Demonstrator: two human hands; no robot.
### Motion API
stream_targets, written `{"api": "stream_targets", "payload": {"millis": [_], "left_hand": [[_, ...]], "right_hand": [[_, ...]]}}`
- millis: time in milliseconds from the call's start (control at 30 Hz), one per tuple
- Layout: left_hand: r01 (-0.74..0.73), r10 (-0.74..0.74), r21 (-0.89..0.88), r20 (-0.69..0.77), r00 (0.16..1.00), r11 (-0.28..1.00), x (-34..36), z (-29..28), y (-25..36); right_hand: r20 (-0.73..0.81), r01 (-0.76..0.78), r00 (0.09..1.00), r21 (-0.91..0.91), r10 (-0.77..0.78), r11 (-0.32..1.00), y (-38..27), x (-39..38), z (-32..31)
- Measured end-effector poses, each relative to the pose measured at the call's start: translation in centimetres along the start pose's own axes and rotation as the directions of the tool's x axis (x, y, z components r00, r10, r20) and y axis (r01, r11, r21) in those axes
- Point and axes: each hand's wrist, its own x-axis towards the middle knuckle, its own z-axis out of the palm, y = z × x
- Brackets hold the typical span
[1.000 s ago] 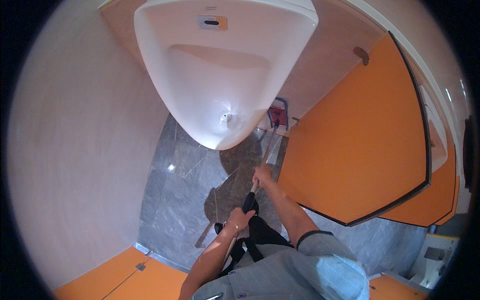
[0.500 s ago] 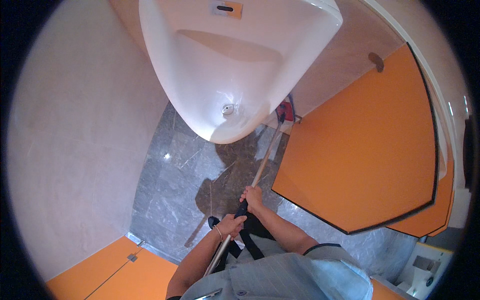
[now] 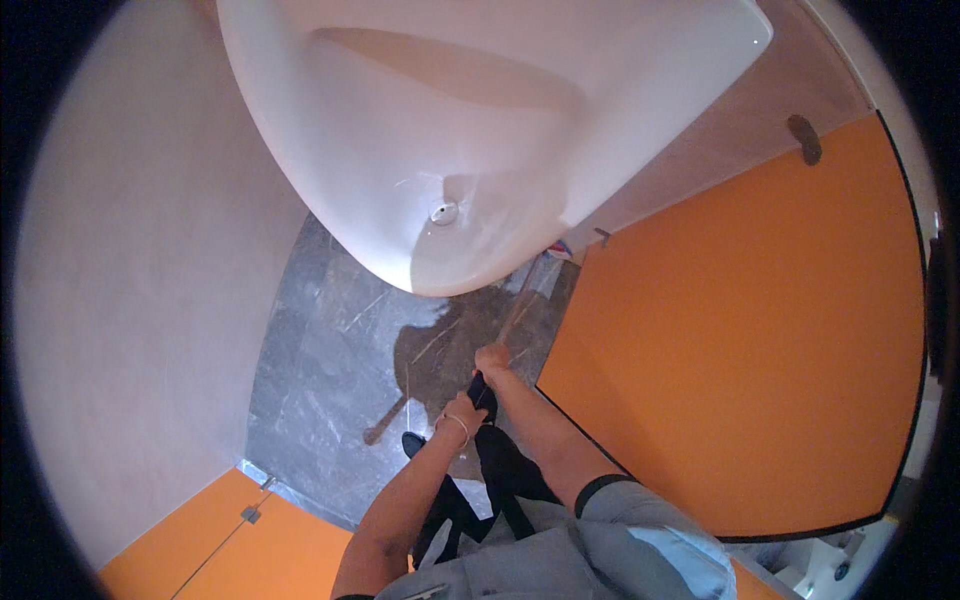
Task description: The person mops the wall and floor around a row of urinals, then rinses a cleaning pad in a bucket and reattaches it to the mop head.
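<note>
A long-handled mop [image 3: 520,303] slants away from me across the floor. My right hand [image 3: 491,358] is closed round its pole, farther along than my left. Nearer to me, my left hand [image 3: 462,413], with a band at its wrist, wraps the dark grip section. The red, blue and white mop head [image 3: 558,250] lies low by the back wall, mostly hidden behind the right edge of the white urinal [image 3: 330,150]. That urinal fills the upper middle of the view, its round drain near the bottom of the bowl.
An orange partition panel [image 3: 740,340] with black edging stands close on the right. A pale wall [image 3: 150,270] rises on the left, and an orange door panel [image 3: 215,525] is at lower left. Grey marble floor tiles [image 3: 320,370] lie beneath, with my shadow across them.
Both hands have shifted slightly up and left in view, still on the pole. The mop head has slipped farther behind the urinal. The urinal and orange panel look larger and closer.
</note>
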Motion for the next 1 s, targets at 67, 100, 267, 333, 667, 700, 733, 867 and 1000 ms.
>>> {"api": "stream_targets", "payload": {"millis": [67,100,267,333,667,700,733,867,1000], "left_hand": [[0.057,-0.055,0.086,-0.028,0.998,0.995,-1.2,-1.0,0.4],[0.066,-0.061,0.083,-0.058,0.996,0.994,-1.3,-2.0,1.3],[-0.105,0.1,-0.204,-0.036,0.994,0.973,-6.7,-3.3,-1.5],[-0.117,0.123,-0.271,0.007,0.992,0.956,-8.8,-2.2,-3.1],[0.146,-0.051,-0.467,0.21,0.976,0.872,4.3,-0.5,-3.3],[0.192,-0.087,-0.465,0.236,0.968,0.865,5.9,-1.2,-3.3],[0.17,-0.089,-0.45,0.194,0.977,0.877,8.0,-0.8,-3.6],[0.1,-0.079,-0.378,0.072,0.994,0.92,12.9,1.5,-5.6],[-0.133,0.102,-0.15,-0.201,0.974,0.98,10.6,2.6,-6.4]], "right_hand": [[-0.017,-0.098,0.995,0.196,0.103,0.976,-1.5,-0.8,-0.1],[0.068,-0.152,0.988,0.294,0.138,0.944,-2.2,-1.0,-1.0],[0.127,0.054,0.985,0.437,-0.121,0.898,-4.4,-11.4,-5.1],[0.103,0.079,0.984,0.493,-0.149,0.866,-1.7,-13.4,-5.2],[-0.09,0.226,0.972,0.11,-0.217,0.968,1.6,1.4,1.0],[0.0,0.168,0.985,0.151,-0.17,0.974,0.2,2.1,1.4],[0.08,0.109,0.989,0.184,-0.126,0.977,-1.1,2.9,1.6],[0.067,0.04,0.995,0.443,-0.077,0.896,-0.1,7.5,4.3],[0.287,-0.217,0.954,0.858,-0.083,0.466,5.3,8.8,5.2]]}}
